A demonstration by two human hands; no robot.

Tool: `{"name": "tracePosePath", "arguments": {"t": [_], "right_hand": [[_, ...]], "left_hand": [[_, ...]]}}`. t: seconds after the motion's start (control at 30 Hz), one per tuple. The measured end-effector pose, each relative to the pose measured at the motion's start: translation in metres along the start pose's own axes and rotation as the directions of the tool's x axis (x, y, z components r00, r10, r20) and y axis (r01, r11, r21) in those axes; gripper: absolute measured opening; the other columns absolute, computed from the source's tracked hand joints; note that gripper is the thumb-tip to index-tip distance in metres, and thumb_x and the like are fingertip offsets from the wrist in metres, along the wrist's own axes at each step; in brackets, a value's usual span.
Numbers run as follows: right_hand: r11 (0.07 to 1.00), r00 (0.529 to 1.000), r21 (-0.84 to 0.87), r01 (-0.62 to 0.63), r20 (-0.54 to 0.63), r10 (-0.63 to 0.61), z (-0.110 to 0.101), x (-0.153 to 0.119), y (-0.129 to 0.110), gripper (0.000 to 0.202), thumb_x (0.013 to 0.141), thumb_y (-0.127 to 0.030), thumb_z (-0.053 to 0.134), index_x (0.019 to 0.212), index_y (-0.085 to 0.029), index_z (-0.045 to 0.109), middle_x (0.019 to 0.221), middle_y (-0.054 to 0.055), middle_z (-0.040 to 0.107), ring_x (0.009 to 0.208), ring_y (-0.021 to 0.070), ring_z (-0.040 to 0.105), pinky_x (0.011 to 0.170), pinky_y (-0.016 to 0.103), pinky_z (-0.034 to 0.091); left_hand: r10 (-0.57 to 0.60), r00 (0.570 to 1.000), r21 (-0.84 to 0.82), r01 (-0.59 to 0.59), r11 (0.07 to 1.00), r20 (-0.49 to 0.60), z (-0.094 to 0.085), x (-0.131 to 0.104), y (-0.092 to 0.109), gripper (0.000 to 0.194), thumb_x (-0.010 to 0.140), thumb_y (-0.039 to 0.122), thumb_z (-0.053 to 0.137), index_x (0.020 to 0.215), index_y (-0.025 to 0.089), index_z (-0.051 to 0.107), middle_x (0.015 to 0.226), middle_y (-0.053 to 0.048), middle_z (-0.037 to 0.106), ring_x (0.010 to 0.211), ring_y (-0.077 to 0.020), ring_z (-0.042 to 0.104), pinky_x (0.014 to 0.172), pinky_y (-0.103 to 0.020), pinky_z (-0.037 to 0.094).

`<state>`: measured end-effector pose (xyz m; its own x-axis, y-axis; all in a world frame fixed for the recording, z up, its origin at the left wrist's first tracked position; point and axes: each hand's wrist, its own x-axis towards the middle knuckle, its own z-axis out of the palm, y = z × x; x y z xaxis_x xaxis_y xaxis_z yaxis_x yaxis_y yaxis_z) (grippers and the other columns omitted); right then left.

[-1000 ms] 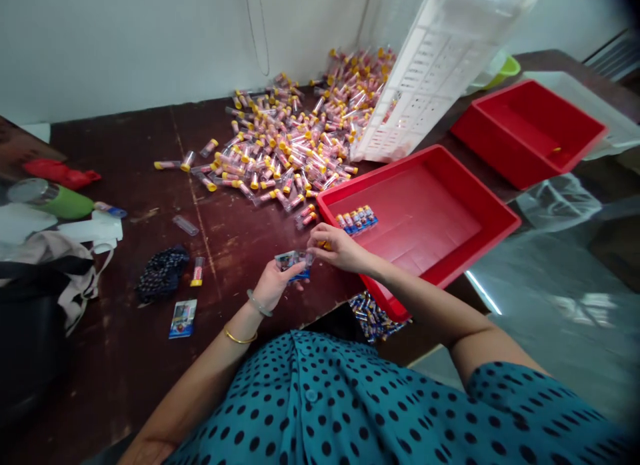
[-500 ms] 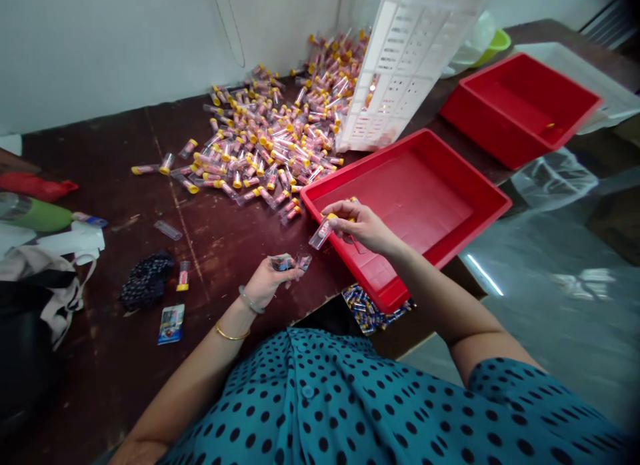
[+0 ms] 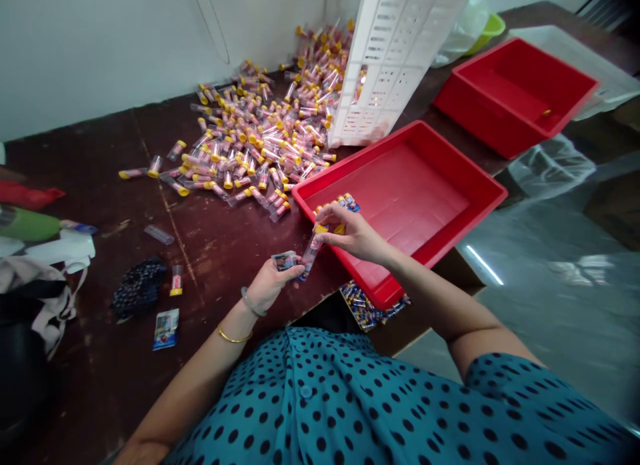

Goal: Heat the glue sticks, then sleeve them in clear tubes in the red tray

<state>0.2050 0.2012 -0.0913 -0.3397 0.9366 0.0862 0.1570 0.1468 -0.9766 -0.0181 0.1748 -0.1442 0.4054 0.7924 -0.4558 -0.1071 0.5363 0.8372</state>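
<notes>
My left hand (image 3: 273, 278) is closed on small printed packets (image 3: 284, 261), pinched between thumb and fingers. My right hand (image 3: 353, 235) grips a clear tube with a yellow cap (image 3: 312, 253) near its capped end. The tube slants down so that its far end meets the left fingertips, where a bit of blue shows; whether it is inside a packet I cannot tell. Just behind the right hand, several blue-wrapped, yellow-capped tubes (image 3: 349, 201) lie in the near left corner of the shallow red tray (image 3: 430, 185).
A heap of yellow-capped tubes (image 3: 260, 138) spreads against the wall beside a white slatted crate (image 3: 385, 71). A deeper red bin (image 3: 475, 115) stands right. Below the tray, a box holds wrapped tubes (image 3: 367, 308). On the left lie a dark cloth (image 3: 137, 286) and a blue packet (image 3: 166, 329).
My right hand has brought the tube left and down to the packet at my left fingertips. The tube now points more steeply downward. The camera view has shifted slightly.
</notes>
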Motion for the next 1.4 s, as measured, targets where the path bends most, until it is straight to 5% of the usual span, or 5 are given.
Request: {"name": "tracePosePath", "arguments": {"t": [0.17,0.87,1.1,1.27,1.4], "right_hand": [[0.988,0.998,-0.144,-0.048,-0.058,0.04,0.005,-0.011,0.011,0.021,0.085,-0.036,0.069,0.085,-0.017,0.06,0.077,-0.001,0.058,0.066,0.0087,0.048,0.065,0.024,0.042],[0.987,0.984,0.099,-0.123,-0.121,0.134,0.024,-0.045,0.023,0.027,0.082,-0.039,0.072,0.099,-0.018,0.069,0.096,0.005,0.072,0.086,0.0161,0.065,0.08,0.029,0.052],[0.964,0.972,0.18,-0.198,-0.091,0.216,0.025,-0.04,0.02,0.026,0.08,-0.04,0.072,0.094,-0.019,0.067,0.082,0.001,0.068,0.062,0.0101,0.058,0.059,0.023,0.048],[0.962,0.949,0.092,-0.255,-0.164,0.268,-0.044,-0.012,0.037,0.026,0.09,-0.041,0.058,0.106,-0.019,0.059,0.072,-0.003,0.06,0.048,0.0064,0.047,0.045,0.017,0.039],[0.831,0.82,-0.207,-0.517,-0.398,0.411,-0.127,0.029,0.064,0.027,0.09,-0.024,0.055,0.116,-0.016,0.053,0.071,-0.004,0.058,0.049,0.0065,0.046,0.047,0.017,0.038]], "left_hand": [[-0.054,0.998,-0.057,0.055,0.997,0.025,0.012,-0.001,-0.008,0.038,0.065,0.039,0.085,0.088,0.013,0.071,0.078,-0.005,0.071,0.064,-0.0133,0.063,0.052,-0.021,0.046],[-0.004,1.0,-0.089,0.004,0.996,0.003,0.031,0.001,0.004,0.036,0.063,0.039,0.086,0.088,0.016,0.076,0.083,-0.004,0.075,0.073,-0.0147,0.065,0.064,-0.023,0.051],[-0.039,0.999,-0.088,0.039,0.995,-0.003,0.035,0.005,0.007,0.039,0.065,0.043,0.084,0.09,0.015,0.074,0.076,-0.002,0.07,0.064,-0.0118,0.06,0.051,-0.02,0.045],[-0.063,0.998,-0.125,0.066,0.99,0.027,0.036,0.009,0.012,0.046,0.073,0.045,0.078,0.107,0.016,0.069,0.085,-0.006,0.07,0.069,-0.0138,0.063,0.057,-0.023,0.05],[-0.075,0.997,-0.101,0.074,0.992,-0.009,0.028,0.013,0.007,0.04,0.07,0.046,0.079,0.094,0.015,0.071,0.08,-0.005,0.069,0.069,-0.0161,0.065,0.058,-0.026,0.053]]}}
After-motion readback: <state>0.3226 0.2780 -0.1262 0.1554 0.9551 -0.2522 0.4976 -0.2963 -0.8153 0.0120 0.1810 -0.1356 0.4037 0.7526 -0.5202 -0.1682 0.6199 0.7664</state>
